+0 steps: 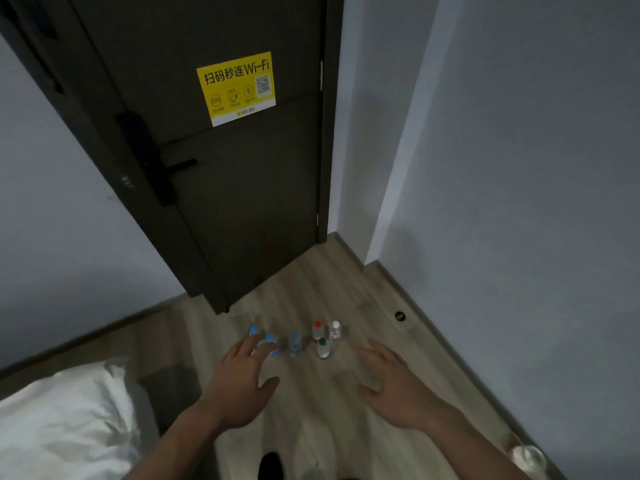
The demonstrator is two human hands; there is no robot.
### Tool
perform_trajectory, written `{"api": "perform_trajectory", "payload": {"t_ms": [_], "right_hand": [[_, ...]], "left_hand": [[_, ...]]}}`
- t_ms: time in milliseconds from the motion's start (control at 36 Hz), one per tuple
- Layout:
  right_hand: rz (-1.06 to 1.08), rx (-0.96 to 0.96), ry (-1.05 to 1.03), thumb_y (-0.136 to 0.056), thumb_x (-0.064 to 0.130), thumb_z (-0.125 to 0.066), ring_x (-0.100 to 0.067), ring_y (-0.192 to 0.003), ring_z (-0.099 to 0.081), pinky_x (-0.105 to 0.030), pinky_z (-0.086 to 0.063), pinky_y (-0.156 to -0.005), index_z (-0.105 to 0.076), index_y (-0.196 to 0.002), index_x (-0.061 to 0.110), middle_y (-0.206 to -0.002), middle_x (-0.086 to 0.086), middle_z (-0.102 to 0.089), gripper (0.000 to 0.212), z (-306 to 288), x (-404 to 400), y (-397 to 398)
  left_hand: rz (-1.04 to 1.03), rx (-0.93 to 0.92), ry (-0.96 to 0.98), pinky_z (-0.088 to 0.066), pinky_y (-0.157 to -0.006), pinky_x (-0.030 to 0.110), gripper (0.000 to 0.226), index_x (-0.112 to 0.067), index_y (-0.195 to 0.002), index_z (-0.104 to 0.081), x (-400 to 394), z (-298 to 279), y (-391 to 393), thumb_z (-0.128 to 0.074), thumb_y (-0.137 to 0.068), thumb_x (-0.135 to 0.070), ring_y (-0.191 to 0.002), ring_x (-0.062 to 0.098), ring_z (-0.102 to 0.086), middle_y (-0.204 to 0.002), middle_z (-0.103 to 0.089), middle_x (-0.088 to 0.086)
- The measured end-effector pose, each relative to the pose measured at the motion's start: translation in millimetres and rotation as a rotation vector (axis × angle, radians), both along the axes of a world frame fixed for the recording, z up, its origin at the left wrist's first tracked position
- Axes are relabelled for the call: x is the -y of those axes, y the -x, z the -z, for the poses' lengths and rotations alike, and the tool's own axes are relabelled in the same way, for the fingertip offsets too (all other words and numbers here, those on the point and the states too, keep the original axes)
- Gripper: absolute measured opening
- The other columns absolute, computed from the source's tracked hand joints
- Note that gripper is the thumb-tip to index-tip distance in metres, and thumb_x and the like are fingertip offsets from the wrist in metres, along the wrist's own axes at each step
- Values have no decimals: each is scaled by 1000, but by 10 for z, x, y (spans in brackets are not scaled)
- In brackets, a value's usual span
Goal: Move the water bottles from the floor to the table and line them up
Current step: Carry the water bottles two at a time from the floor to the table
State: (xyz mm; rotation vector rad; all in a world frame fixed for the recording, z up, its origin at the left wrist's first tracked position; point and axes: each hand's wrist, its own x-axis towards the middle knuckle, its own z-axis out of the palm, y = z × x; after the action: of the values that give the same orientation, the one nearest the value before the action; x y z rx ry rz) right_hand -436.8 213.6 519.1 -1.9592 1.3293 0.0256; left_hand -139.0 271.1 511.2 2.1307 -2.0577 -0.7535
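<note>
Several small water bottles stand upright on the wood floor point(311, 393) before the dark door. Three have blue caps: one at the far left point(254, 330), one partly behind my left fingers point(270, 341), one in the middle point(294, 342). To their right stand a red-capped bottle point(317, 329), a white-capped bottle point(335, 329) and a green-capped bottle point(322, 348). My left hand point(239, 379) hovers above the blue-capped bottles, fingers spread and holding nothing. My right hand point(391, 379) is stretched out to the right of the group, fingers spread and empty. No table is in view.
A dark door point(221, 168) with a yellow Wi-Fi sticker point(236, 88) closes the far side. Grey walls stand left and right. A white pillow point(65, 424) lies at the lower left. A clear glass object point(526, 457) sits by the right baseboard, and a round floor stop point(400, 316) lies farther along it.
</note>
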Motion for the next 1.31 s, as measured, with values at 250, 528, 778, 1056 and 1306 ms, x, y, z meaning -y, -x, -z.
{"api": "perform_trajectory", "payload": {"t_ms": [250, 528, 778, 1056, 1306], "right_hand": [[193, -31, -96, -98, 40, -59, -14, -153, -12, -25, -18, -121, -26, -157, 34, -168, 6, -8, 68, 121, 509, -306], [214, -80, -161, -98, 42, -58, -17, -154, -12, -29, -21, -119, -27, -156, 32, -168, 6, -11, 67, 607, 1521, -358], [217, -123, -276, -96, 38, -62, -26, -151, -23, -39, -32, -118, -29, -155, 33, -168, 2, -11, 68, 1145, 2293, -606], [364, -178, -388, -96, 27, -58, -23, -144, -36, -35, -38, -114, -37, -151, 31, -163, 3, -22, 59, 2270, 2855, -905], [427, -204, -475, -95, 20, -58, -20, -140, -40, -32, -39, -111, -37, -150, 30, -160, 4, -28, 60, 4195, 3123, -1215]], "left_hand": [[151, 33, -137, -27, -120, 34, 69, -29, -153, -34, 1062, 449, -412, -61, -92, -47, -149, 20, -26, -162, -27, -1], [155, 45, -275, -26, -120, 34, 66, -28, -153, -36, 2188, 922, -463, -61, -93, -43, -150, 22, -24, -162, -27, 0], [177, 61, -352, -34, -111, 33, 60, -26, -146, -41, 2988, 1416, -529, -59, -91, -37, -140, 22, -37, -154, -34, -2], [302, 139, -573, -41, -104, 38, 68, -23, -155, -25, 3781, 2817, -758, -56, -95, -33, -139, 29, -38, -162, -18, 5], [358, 131, -585, -48, -95, 41, 46, -22, -138, -39, 4183, 4657, -715, -57, -96, -26, -119, 25, -53, -144, -34, 2]]}}
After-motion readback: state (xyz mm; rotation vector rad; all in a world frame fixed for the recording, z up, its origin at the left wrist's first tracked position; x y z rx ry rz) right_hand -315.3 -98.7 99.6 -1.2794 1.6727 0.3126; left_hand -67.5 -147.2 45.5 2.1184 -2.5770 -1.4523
